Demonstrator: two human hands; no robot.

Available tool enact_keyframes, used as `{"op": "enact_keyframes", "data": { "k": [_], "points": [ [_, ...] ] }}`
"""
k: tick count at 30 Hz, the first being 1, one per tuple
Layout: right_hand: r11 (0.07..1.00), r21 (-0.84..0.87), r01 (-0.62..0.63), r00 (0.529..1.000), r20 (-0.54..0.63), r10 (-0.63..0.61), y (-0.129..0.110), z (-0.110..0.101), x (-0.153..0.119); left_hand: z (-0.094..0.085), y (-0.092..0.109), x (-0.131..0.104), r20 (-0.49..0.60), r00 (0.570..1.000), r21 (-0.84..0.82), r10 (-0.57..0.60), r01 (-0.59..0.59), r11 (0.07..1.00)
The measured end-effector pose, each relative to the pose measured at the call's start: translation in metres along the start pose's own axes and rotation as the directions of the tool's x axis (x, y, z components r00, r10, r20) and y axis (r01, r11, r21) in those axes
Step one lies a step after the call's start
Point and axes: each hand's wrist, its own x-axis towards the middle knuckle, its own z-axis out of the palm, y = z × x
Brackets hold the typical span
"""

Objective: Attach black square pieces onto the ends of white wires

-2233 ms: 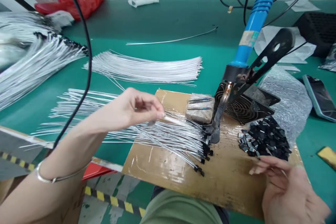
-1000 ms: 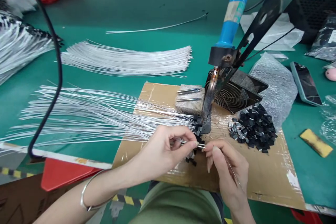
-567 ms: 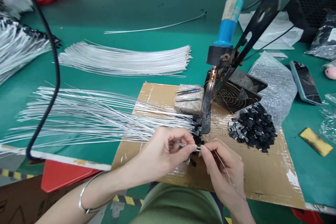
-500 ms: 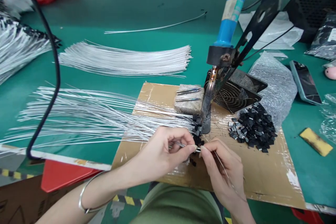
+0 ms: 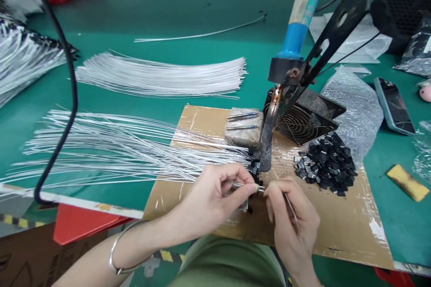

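Low in the middle, my left hand [image 5: 224, 193] is closed, its thumb and forefinger pinching a thin pale wire [image 5: 237, 184] whose end sticks out towards the right. My right hand [image 5: 292, 215] is closed close to that end, with a thin grey strand [image 5: 291, 208] running through its fingers. The fingertips hide most of what lies between them. Just beyond them, small black connectors [image 5: 255, 167] sit at the right ends of a spread of white wires [image 5: 134, 148]. The tip of a blue-handled soldering iron [image 5: 267, 130], held in a stand, points down beside these connectors.
A cardboard sheet [image 5: 353, 233] lies under the work. Right of the iron are a small fan [image 5: 299, 123], a pile of black connectors [image 5: 332, 163], bubble wrap [image 5: 357, 107], a phone [image 5: 393, 105] and a yellow sponge [image 5: 408, 182]. Behind lies a wire bundle [image 5: 161, 76]; a black cable [image 5: 69, 67] hangs at left.
My right hand has shifted slightly to the right and its fingers have curled more. My left hand has moved a little right with the wire. The view has shifted slightly.
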Motion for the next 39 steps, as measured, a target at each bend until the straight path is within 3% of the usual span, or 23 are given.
{"op": "enact_keyframes", "data": {
  "k": [2, 4, 16, 28, 39],
  "points": [
    [0.992, 0.078, -0.098, 0.989, -0.103, 0.106, 0.0, 0.001, 0.001, 0.001, 0.001, 0.001, -0.028, 1.0, 0.002, -0.009, 0.009, 1.0],
    [0.976, 0.152, -0.153, 0.978, -0.115, 0.171, 0.0, 0.001, 0.003, 0.001, 0.001, 0.003, -0.039, 0.999, -0.015, -0.007, 0.007, 1.0],
    [0.809, 0.515, -0.284, 0.959, 0.14, 0.248, 0.004, 0.008, -0.001, 0.0, -0.002, 0.002, -0.07, 0.996, -0.064, 0.052, -0.057, 0.996],
    [0.692, 0.548, -0.47, 0.881, 0.244, 0.405, 0.003, 0.003, 0.001, 0.004, -0.004, -0.002, -0.104, 0.992, 0.052, 0.074, -0.069, 0.996],
    [0.541, 0.597, -0.592, 0.799, 0.347, 0.491, -0.005, 0.002, 0.014, 0.0, 0.001, -0.002, -0.009, 1.0, 0.024, -0.003, 0.004, 1.0]
  ]
}}
